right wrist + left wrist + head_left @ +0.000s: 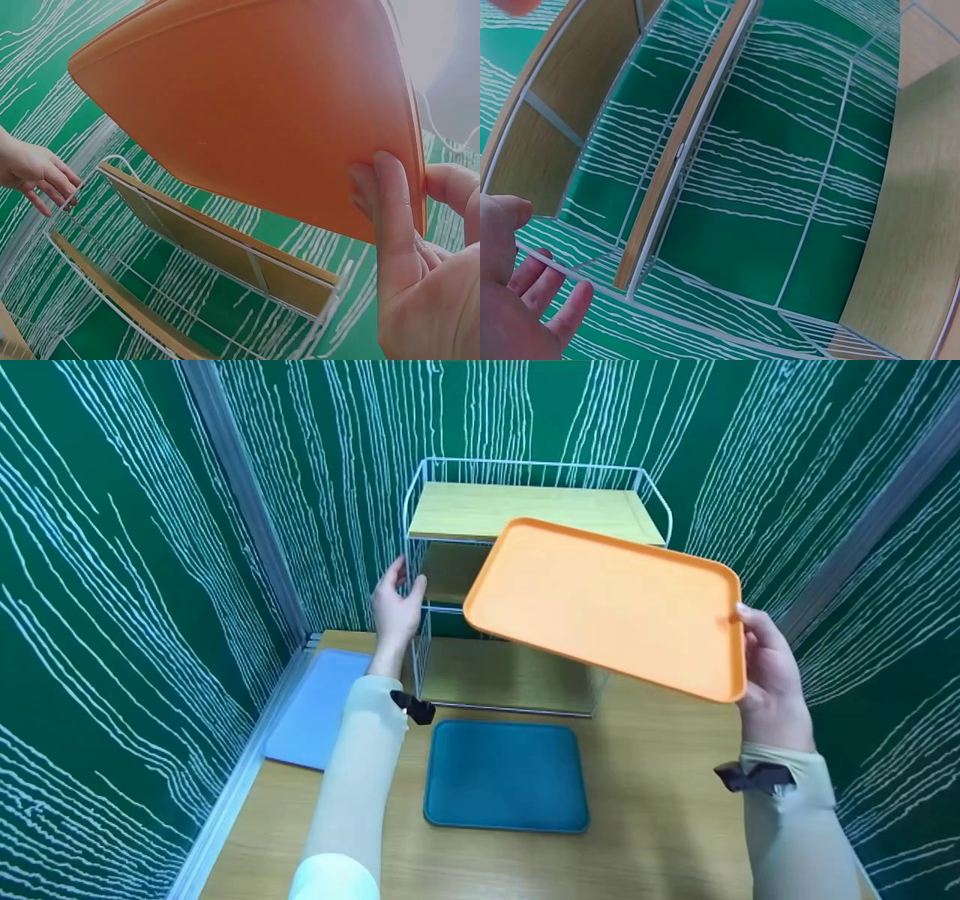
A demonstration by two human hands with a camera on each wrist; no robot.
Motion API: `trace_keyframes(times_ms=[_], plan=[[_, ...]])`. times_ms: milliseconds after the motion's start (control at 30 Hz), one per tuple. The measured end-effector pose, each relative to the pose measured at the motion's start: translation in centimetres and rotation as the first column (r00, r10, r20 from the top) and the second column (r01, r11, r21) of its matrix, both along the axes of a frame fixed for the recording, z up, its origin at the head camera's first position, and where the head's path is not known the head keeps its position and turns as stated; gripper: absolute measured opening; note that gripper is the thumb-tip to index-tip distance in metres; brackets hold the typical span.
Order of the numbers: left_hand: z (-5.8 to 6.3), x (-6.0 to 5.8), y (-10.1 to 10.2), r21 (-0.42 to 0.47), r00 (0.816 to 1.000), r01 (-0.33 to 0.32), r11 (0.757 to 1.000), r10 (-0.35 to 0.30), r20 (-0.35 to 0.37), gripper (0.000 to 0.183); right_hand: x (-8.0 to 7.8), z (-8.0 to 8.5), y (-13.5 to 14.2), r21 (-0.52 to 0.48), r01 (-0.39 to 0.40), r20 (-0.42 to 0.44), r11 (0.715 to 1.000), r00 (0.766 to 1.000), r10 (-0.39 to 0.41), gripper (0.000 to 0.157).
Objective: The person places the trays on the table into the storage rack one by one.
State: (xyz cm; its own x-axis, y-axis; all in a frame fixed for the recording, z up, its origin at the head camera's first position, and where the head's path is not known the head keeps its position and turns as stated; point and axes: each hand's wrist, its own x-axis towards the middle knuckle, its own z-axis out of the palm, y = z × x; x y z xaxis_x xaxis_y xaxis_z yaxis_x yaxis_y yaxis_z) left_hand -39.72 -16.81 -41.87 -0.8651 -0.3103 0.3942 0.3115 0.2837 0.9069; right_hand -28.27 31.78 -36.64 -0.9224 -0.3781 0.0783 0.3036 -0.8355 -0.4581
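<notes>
My right hand [772, 675] grips an orange rectangular tray [607, 607] by its short right edge. The tray hangs tilted in the air before a wire rack. Seen from the right wrist, its underside [247, 112] faces the camera, with fingers [394, 195] flat against it. My left hand [396, 607] is at the left side of the rack [517, 709], thumb spread apart, fingertips at its white wire side [559, 268]. On the table in front of the rack lies a teal tray [506, 776].
A blue tray [319, 709] lies on the wooden table [660, 810] at the left, partly behind my left forearm. The rack has a wooden top board [525, 510] inside a raised wire rail, with wooden levels below. Green walls [112, 585] with white wavy lines enclose the table.
</notes>
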Motion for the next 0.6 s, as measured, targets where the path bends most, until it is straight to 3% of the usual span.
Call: trace_keyframes(times_ms=[167,367,600], plan=[[0.1,0.0,-0.2,0.007,1.000,0.017,1.000,-0.018,0.023,0.056,-1.8,1.1,-1.6,0.053,0.053,-0.007,0.997,0.999,-0.052,0.025],[-0.1,0.1,-0.2,0.027,0.999,0.043,0.999,-0.043,0.000,0.057,-3.8,2.3,-3.2,0.110,0.099,0.012,0.989,0.995,-0.101,0.022],[-0.2,0.2,-0.2,0.039,0.999,0.049,0.998,-0.048,-0.011,0.056,-5.1,3.1,-4.1,0.168,0.123,0.057,0.978,0.989,-0.134,0.017]])
